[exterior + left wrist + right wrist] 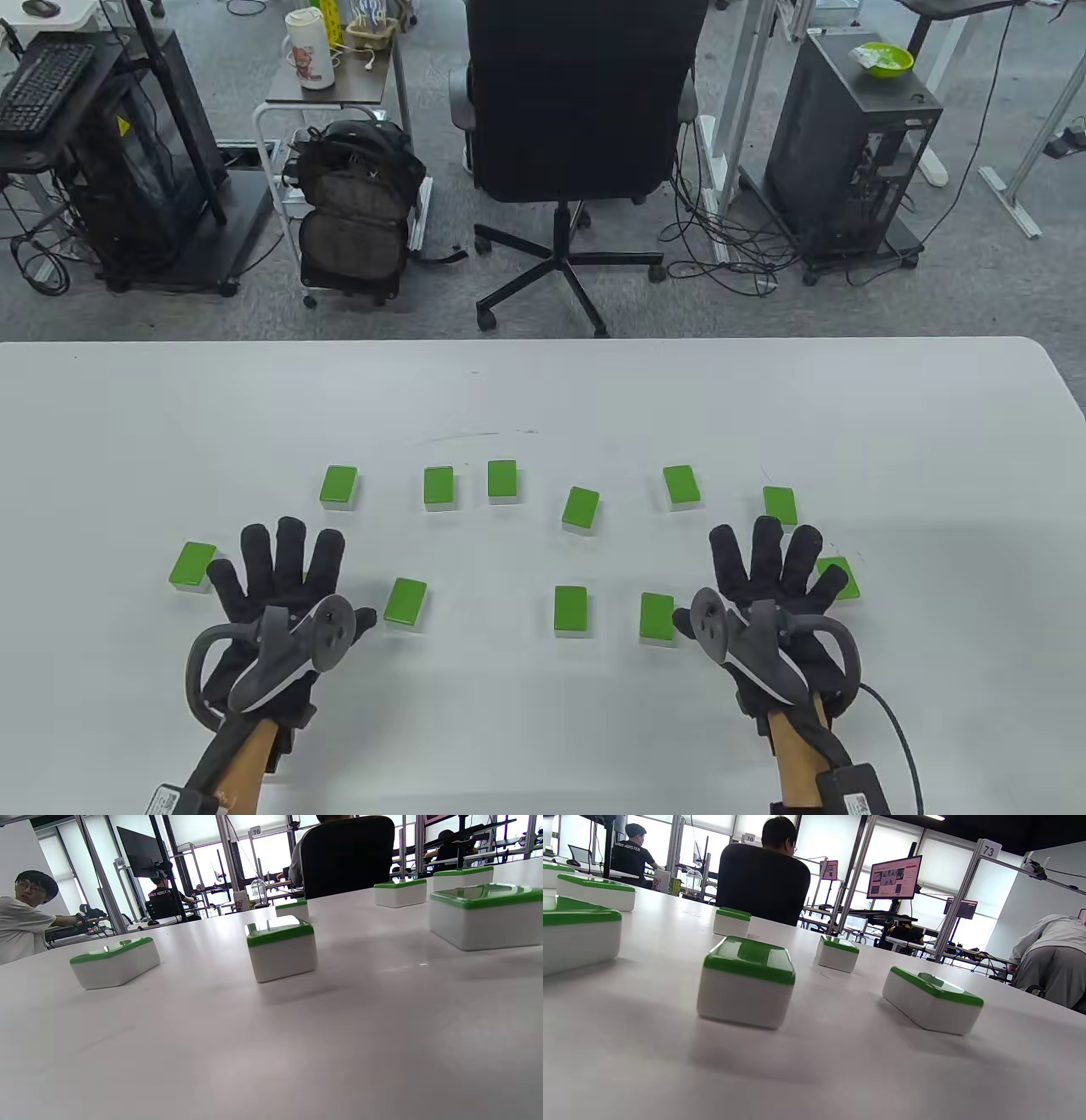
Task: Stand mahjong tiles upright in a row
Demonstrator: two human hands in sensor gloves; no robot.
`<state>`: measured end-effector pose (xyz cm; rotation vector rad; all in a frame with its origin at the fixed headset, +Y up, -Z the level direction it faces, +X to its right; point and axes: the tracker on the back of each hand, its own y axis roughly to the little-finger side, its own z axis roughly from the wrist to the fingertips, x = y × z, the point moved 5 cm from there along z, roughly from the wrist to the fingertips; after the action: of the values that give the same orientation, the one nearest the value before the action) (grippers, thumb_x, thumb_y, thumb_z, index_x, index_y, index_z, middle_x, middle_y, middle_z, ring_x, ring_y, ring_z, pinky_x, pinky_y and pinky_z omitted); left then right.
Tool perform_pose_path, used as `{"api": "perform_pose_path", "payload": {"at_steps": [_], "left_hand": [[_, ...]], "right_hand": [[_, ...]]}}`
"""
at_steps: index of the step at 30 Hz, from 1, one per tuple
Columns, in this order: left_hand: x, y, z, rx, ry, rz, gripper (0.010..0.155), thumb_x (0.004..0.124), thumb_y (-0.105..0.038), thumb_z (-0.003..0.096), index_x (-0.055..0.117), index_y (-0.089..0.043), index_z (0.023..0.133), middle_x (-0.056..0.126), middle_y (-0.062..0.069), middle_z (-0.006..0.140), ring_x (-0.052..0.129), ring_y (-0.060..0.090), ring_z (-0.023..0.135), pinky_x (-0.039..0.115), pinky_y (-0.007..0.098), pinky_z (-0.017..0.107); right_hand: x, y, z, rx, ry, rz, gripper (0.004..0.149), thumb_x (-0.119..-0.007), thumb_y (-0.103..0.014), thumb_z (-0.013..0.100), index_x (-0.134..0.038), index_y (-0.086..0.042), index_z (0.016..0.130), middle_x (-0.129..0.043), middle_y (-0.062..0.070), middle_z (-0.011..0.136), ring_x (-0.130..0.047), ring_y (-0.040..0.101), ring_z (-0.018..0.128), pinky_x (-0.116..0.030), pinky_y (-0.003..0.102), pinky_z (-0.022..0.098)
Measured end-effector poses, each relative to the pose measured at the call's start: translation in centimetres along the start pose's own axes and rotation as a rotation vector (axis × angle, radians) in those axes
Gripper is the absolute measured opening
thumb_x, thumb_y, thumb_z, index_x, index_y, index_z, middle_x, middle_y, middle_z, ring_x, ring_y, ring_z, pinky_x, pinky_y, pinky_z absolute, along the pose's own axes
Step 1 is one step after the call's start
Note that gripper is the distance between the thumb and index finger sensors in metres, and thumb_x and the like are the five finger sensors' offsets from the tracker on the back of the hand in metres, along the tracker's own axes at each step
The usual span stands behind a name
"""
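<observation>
Several green-backed white mahjong tiles lie flat on the white table (543, 399), none upright. A loose back row runs from one tile (338, 486) to another (780, 506). Nearer tiles lie at the far left (193, 566), left of centre (405, 604), centre (570, 610) and right of centre (657, 618). My left hand (280, 564) is open with fingers spread, between the far-left tile and the left-of-centre tile, holding nothing. My right hand (774, 560) is open and spread beside the right-of-centre tile; its fingers partly cover a tile (842, 580). The wrist views show flat tiles (282, 948) (746, 982), no fingers.
The table's far edge (543, 341) has an office chair (581, 102) behind it. A backpack (352, 212), carts and computer towers stand on the floor beyond. A cable (899, 739) trails from my right wrist.
</observation>
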<state>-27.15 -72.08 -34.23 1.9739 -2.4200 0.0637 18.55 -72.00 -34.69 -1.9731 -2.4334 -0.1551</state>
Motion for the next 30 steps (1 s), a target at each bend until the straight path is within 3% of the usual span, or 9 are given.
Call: {"api": "perform_pose_path", "payload": {"at_steps": [10, 16, 20, 25, 30], "left_hand": [[-0.1, 0.1, 0.0, -0.004, -0.003, -0.010, 0.095, 0.050, -0.077, 0.0576, 0.004, -0.025, 0.123, -0.004, 0.018, 0.127, -0.001, 0.055, 0.112, 0.009, 0.077, 0.074], [-0.5, 0.4, 0.1, -0.007, -0.022, -0.039, 0.094, 0.050, -0.076, 0.0578, 0.005, -0.026, 0.123, -0.004, 0.018, 0.127, -0.002, 0.056, 0.112, 0.008, 0.077, 0.074], [-0.4, 0.5, 0.0, -0.012, -0.013, -0.035, 0.094, 0.050, -0.076, 0.0580, 0.005, -0.025, 0.123, -0.004, 0.018, 0.127, -0.002, 0.056, 0.112, 0.008, 0.077, 0.074], [-0.3, 0.4, 0.0, -0.009, -0.015, -0.031, 0.094, 0.050, -0.076, 0.0580, 0.005, -0.026, 0.123, -0.004, 0.018, 0.127, -0.001, 0.056, 0.112, 0.009, 0.077, 0.074], [-0.3, 0.4, 0.0, -0.008, -0.015, -0.025, 0.094, 0.050, -0.076, 0.0580, 0.005, -0.026, 0.123, -0.004, 0.018, 0.127, -0.001, 0.056, 0.112, 0.009, 0.077, 0.074]], "right_hand": [[0.7, -0.9, -0.4, 0.039, 0.006, 0.048, 0.100, -0.053, -0.079, 0.037, -0.006, -0.028, 0.109, -0.008, 0.026, 0.117, -0.018, 0.067, 0.105, -0.037, 0.083, 0.068], [2.1, -4.3, -0.9, 0.155, 0.011, 0.118, 0.096, -0.054, -0.079, 0.038, -0.003, -0.034, 0.106, -0.007, 0.022, 0.118, -0.022, 0.064, 0.108, -0.040, 0.079, 0.074], [2.0, -8.6, -1.0, 0.267, -0.094, 0.120, 0.095, -0.054, -0.078, 0.038, -0.001, -0.038, 0.105, -0.002, 0.020, 0.118, -0.023, 0.060, 0.111, -0.039, 0.075, 0.078], [1.2, -14.5, -1.5, 0.429, -0.226, 0.037, 0.092, -0.054, -0.078, 0.039, -0.004, -0.039, 0.106, -0.010, 0.018, 0.120, -0.043, 0.056, 0.112, -0.050, 0.067, 0.080], [-0.3, -18.1, -1.6, 0.477, -0.385, -0.035, 0.086, -0.055, -0.076, 0.040, -0.013, -0.043, 0.107, -0.015, 0.018, 0.121, -0.059, 0.053, 0.108, -0.060, 0.061, 0.078]]}}
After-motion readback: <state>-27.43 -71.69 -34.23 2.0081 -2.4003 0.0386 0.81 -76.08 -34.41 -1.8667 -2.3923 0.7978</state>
